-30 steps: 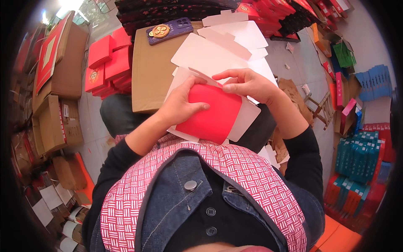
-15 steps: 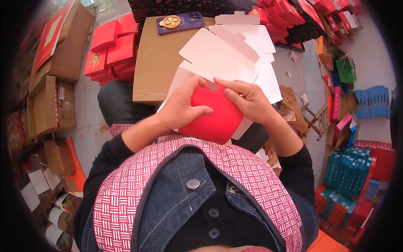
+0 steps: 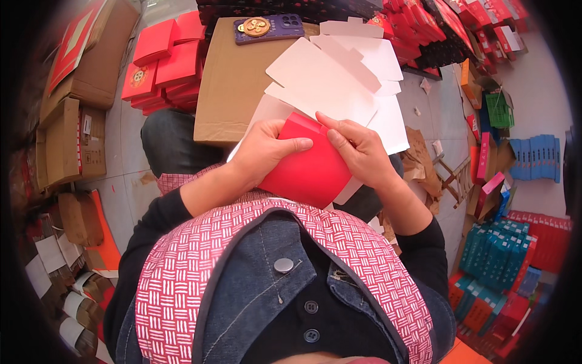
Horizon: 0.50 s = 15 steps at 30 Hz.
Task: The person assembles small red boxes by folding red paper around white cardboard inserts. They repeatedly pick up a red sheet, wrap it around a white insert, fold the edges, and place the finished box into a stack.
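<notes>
Close in front of my apron, a red cardboard box (image 3: 306,167) is held between both hands. My left hand (image 3: 267,144) grips its left side, the thumb lying on the red face and the fingers hidden behind. At the upper right edge, my right hand (image 3: 357,145) pinches the box with thumb and index finger. Several flat die-cut card sheets, white side up (image 3: 321,76), lie fanned out just beyond, on a brown carton (image 3: 224,91).
A phone (image 3: 268,30) in a dark blue case lies at the carton's far edge. Finished-looking red boxes (image 3: 176,64) are stacked on the left, near an open carton (image 3: 73,142). To the right are crumpled brown paper (image 3: 419,161), a green basket (image 3: 499,109) and teal packs (image 3: 494,249).
The red box's upper edge now looks closed and flat where a flap stood up. My left fingers have slid down behind the box, and the view has shifted slightly.
</notes>
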### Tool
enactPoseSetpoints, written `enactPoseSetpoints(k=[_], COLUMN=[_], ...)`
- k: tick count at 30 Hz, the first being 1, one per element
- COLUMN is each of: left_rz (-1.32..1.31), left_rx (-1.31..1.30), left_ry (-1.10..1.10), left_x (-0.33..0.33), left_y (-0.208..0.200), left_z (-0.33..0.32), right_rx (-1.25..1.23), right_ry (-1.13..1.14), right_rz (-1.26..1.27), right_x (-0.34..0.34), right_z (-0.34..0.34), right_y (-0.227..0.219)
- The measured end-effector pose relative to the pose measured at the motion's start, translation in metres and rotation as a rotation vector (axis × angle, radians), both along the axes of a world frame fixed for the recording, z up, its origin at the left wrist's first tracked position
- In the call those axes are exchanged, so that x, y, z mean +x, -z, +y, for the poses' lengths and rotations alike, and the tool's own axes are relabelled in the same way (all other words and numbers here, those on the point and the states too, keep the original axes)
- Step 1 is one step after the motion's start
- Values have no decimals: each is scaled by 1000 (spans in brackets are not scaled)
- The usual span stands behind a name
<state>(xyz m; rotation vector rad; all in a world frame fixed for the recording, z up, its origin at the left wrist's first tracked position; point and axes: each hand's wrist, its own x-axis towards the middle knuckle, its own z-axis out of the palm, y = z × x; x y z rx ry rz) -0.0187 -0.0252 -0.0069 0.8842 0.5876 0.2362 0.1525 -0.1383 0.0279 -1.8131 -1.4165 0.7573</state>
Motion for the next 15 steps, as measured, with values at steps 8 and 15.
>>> enactPoseSetpoints(k=[8, 15], left_rz=[-18, -91], left_rx=[-20, -12], left_ry=[-59, -50], left_x=[1, 1], left_y=[-2, -4], left_z=[-2, 10], right_rx=[-78, -5], right_ry=[-41, -159], right_rz=[28, 217], right_x=[-3, 6], right_z=[-4, -12], right_y=[-5, -12])
